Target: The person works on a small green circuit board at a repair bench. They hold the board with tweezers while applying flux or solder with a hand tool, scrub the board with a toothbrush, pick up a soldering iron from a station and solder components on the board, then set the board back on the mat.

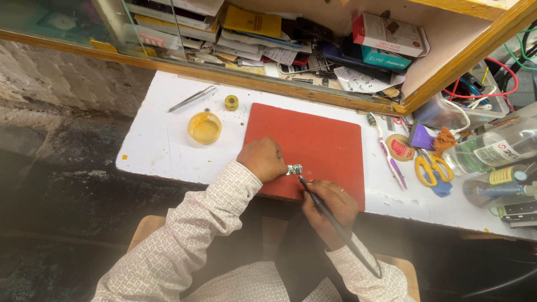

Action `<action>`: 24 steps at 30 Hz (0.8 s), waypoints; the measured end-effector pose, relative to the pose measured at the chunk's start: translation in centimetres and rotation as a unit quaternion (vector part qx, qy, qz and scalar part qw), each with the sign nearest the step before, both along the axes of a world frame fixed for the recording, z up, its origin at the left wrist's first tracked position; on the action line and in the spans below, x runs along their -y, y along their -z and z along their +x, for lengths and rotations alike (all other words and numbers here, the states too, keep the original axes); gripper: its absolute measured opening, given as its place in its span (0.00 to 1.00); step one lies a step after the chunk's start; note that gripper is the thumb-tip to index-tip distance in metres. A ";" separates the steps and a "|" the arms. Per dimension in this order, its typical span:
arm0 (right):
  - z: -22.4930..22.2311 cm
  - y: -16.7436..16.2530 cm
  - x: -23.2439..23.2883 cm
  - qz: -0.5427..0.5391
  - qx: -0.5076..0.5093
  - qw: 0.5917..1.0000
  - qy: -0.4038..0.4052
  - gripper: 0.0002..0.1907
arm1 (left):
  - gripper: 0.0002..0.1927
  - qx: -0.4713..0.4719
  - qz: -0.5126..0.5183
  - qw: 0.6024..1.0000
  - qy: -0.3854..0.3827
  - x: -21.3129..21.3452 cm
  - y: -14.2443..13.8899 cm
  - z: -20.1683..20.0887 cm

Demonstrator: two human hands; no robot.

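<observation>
My left hand (263, 159) rests on a red mat (319, 140) and pinches a small silvery metal part (294, 169) at the mat's near edge. Close beside it, my right hand (330, 210) grips a long dark pen-shaped tool (335, 223) whose tip touches the small part. The tool's handle runs back over my right forearm. Both sleeves are white with a small pattern.
On the white bench lie tweezers (193, 98), a round yellow dish (205, 127), a small yellow roll (231, 102), a toothbrush (389, 156), yellow scissors (430, 168), a clear bottle (492, 148). A wooden shelf (313, 95) stuffed with papers and boxes stands behind.
</observation>
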State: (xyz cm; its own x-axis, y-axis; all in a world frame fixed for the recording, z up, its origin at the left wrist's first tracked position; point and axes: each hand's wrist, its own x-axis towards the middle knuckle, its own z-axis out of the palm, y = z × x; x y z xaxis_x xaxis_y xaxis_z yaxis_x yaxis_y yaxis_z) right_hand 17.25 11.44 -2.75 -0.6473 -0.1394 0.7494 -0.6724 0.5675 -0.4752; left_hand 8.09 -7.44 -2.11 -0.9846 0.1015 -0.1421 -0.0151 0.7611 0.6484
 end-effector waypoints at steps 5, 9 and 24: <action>0.2 0.0 -0.6 -0.039 0.043 0.998 0.014 0.11 | 0.10 -0.005 -0.005 1.000 0.000 -0.1 0.0 0.0; 0.2 -0.1 -0.8 -0.045 0.103 0.994 0.016 0.11 | 0.09 0.005 -0.002 1.000 0.003 -0.1 0.2 -0.1; 0.1 -1.0 0.0 -0.023 0.075 0.997 -0.007 0.11 | 0.10 -0.008 -0.001 1.000 0.005 -0.1 0.2 0.0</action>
State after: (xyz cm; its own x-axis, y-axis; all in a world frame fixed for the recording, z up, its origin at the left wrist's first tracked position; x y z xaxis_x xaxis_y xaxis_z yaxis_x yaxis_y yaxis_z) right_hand 17.34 11.47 -1.75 -0.7507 -0.1173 0.6501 -0.5998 0.5336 -0.5962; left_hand 8.06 -7.33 -2.34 -0.9857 0.1119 -0.1259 0.0041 0.7631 0.6462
